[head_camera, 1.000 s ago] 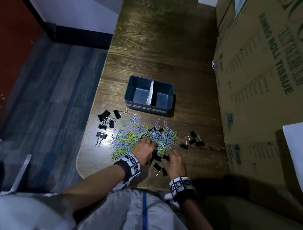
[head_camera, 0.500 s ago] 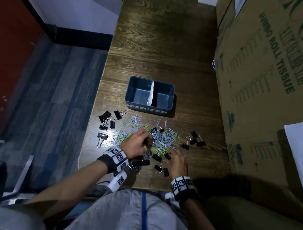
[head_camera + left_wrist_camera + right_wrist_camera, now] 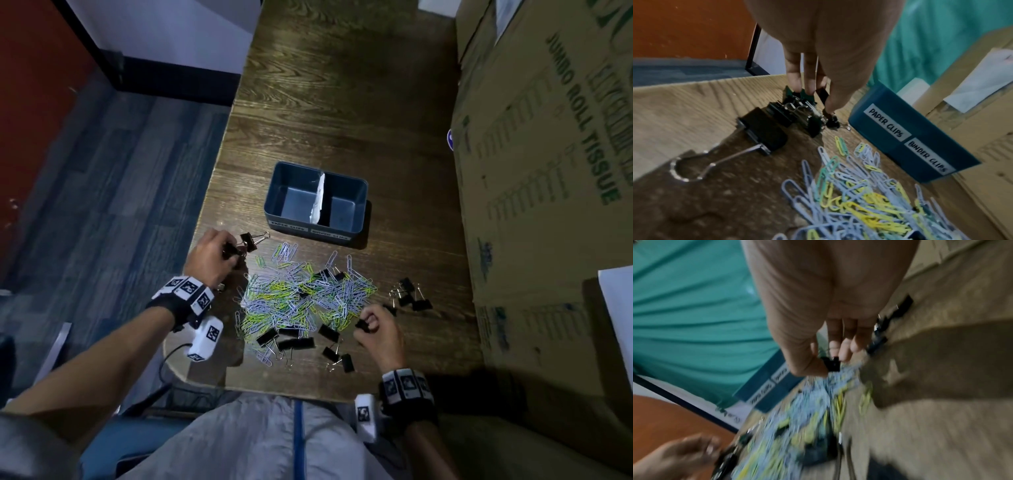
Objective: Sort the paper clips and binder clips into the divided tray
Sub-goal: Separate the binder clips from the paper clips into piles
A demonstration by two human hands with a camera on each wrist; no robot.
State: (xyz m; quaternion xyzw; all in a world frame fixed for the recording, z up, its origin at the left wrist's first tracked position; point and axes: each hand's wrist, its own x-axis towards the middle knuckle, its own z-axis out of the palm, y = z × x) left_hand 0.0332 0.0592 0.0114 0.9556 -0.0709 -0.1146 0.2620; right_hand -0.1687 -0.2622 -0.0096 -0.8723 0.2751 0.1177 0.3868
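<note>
The blue divided tray [image 3: 356,186] stands mid-table; its front labels [image 3: 888,124] read PAPER CLIPS on the left and BINDER CLIPS on the right, and both halves look empty. A pile of coloured paper clips [image 3: 301,298] lies in front of it. My left hand [image 3: 233,251] is at the pile's left, its fingers [image 3: 809,84] curled down onto a cluster of black binder clips [image 3: 797,107], with one between thumb and fingers. My right hand [image 3: 364,325] pinches a small black binder clip [image 3: 831,364] at the pile's right edge.
More black binder clips lie near the front table edge [image 3: 294,339], in a group at the right [image 3: 409,296], and one large one [image 3: 762,129] sits behind my left hand. A big cardboard box [image 3: 548,171] walls the table's right side. The rounded table edge [image 3: 178,359] is at front left.
My left hand moved from the paper clip pile leftward to the binder clip cluster. My right hand shifted right and a little away from me and now pinches a small binder clip.
</note>
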